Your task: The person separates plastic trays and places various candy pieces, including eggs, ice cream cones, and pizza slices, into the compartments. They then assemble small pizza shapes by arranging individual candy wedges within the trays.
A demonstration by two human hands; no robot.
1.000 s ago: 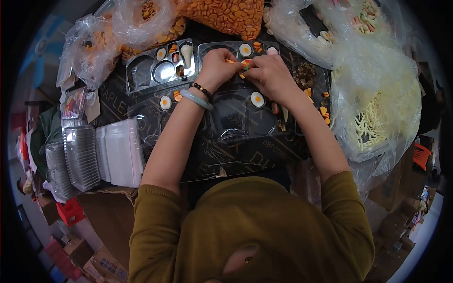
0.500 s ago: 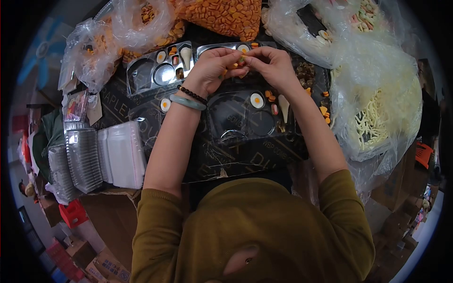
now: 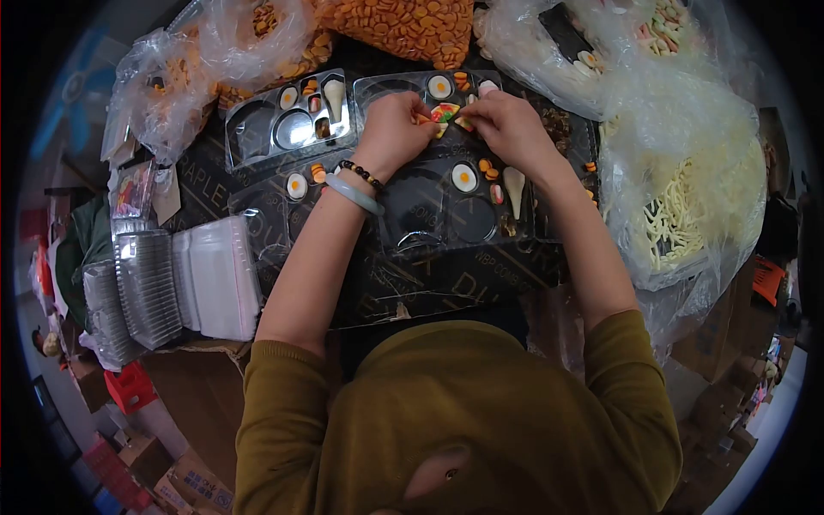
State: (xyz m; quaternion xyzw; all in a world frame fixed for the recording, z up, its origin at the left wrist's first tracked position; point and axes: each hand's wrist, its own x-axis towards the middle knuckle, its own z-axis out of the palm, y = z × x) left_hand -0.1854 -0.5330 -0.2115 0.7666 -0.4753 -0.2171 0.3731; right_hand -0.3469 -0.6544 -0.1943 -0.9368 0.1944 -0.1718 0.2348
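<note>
My left hand [image 3: 400,129] is closed over the upper middle tray, its fingertips pinching small yellow-orange pieces. Beside those fingertips lies a colourful wedge-shaped piece [image 3: 444,112] with red and green on it. My right hand [image 3: 506,124] pinches a small yellow piece [image 3: 465,124] just right of the wedge. Both hands are above a clear plastic tray [image 3: 378,84] that holds a fried-egg piece [image 3: 439,87] and orange pieces [image 3: 462,81]. Nearer to me, another clear tray [image 3: 403,249] holds an egg piece [image 3: 464,178], orange pieces and a pale spoon-shaped piece [image 3: 514,190].
Another filled tray [image 3: 249,157] stands at the upper left. Bags of orange pieces [image 3: 403,30] line the back. At the right, a large plastic bag [image 3: 687,189] holds pale strands. Stacked clear trays [image 3: 148,287] and white packaging [image 3: 215,275] are at the left.
My hands have moved apart and slightly lower, uncovering the colourful wedge between them. The egg and orange pieces in the upper tray now show more fully.
</note>
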